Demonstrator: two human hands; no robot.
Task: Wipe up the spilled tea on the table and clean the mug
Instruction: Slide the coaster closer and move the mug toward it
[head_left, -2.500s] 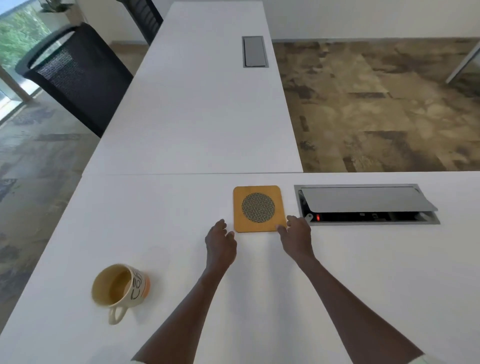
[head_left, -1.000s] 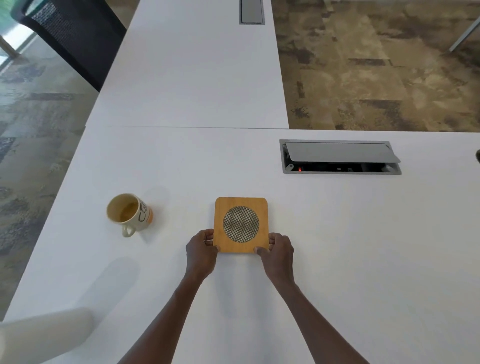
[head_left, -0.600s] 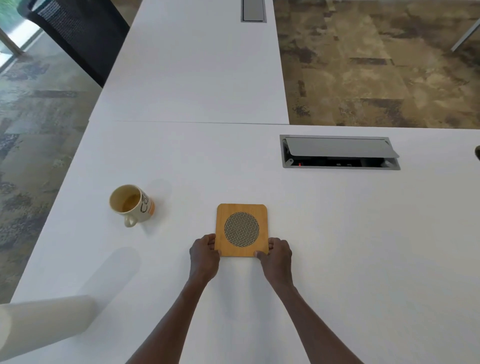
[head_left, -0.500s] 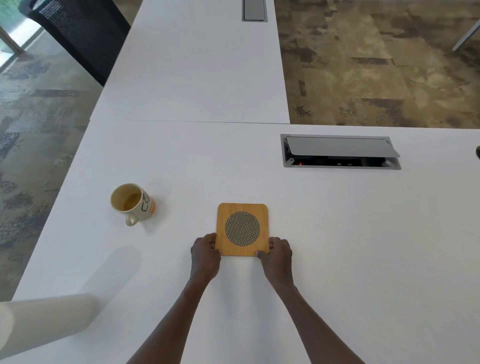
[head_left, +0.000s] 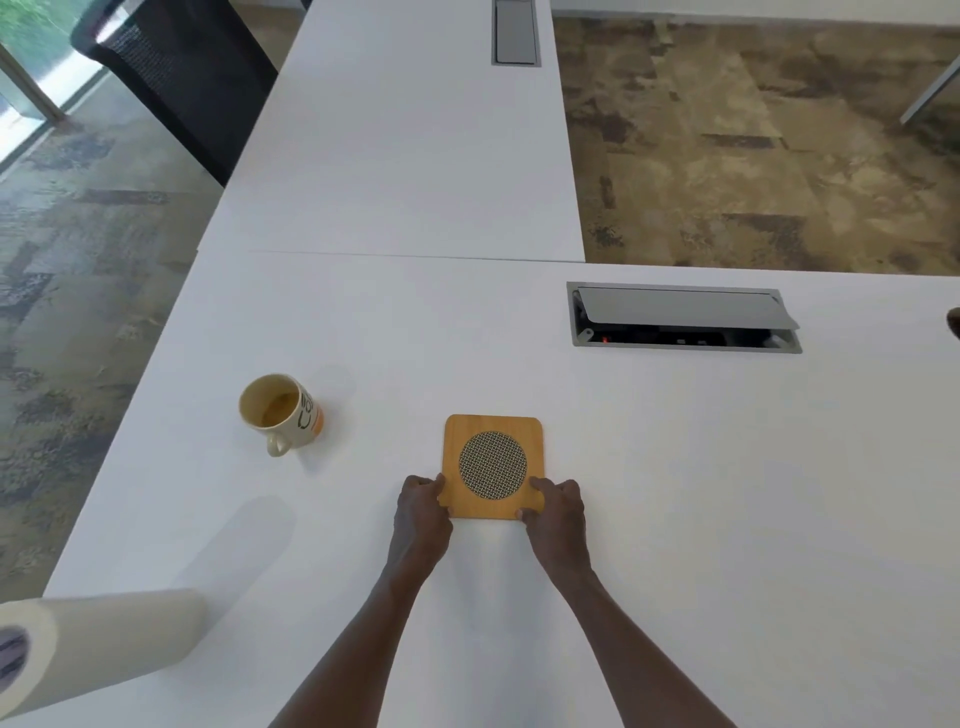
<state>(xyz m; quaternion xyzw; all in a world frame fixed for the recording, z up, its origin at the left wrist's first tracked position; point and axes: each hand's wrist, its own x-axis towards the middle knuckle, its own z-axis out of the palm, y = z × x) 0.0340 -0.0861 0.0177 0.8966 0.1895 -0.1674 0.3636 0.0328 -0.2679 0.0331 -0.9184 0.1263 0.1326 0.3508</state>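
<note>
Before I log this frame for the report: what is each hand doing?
Left hand: fingers curled on the near left corner of the wooden coaster.
Right hand: grips its near right corner.

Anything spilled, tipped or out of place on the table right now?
No spill shows on the table. The mug stands upright with some tea inside. Only the cable box lid sits propped open.

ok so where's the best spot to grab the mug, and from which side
By its handle, coming from the near side: the mug stands upright with the handle pointing toward the person. The left hand is nearer but now grips the wooden coaster.
</note>
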